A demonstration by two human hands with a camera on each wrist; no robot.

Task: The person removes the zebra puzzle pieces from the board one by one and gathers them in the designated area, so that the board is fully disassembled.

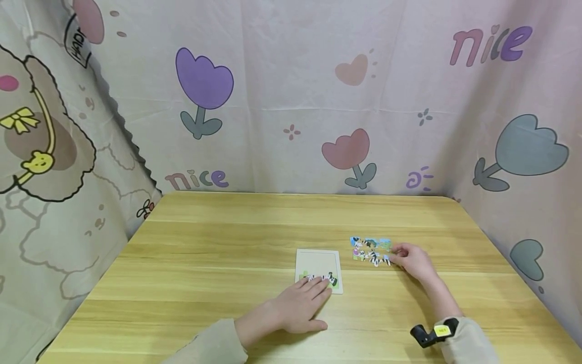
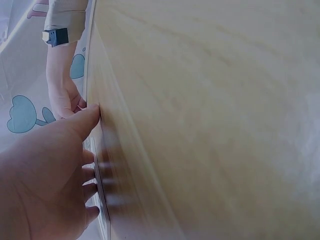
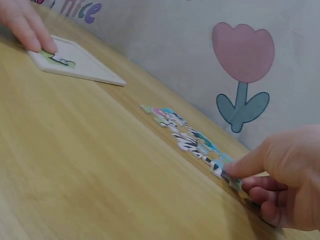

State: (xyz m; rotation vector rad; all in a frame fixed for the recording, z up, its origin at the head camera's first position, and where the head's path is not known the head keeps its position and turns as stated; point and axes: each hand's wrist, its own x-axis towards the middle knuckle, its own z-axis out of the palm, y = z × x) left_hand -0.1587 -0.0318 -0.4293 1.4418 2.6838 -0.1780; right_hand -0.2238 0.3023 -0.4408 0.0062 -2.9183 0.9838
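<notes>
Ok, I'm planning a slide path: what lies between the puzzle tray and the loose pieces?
Only bare tabletop lies between the puzzle tray and the loose pieces; head and right wrist views show it.

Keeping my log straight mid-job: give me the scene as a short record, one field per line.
left grip: resting across the near part of the tray
right grip: at the right end of the loose pieces; pinching unclear
tray: pale, flat on the table
placed pieces: along the tray's near side, partly covered
loose pieces: roughly two rows, right of the tray, some zebra-striped
right wrist: black device, yellow label
backdrop: fabric printed with tulips, hearts, "nice"
</notes>
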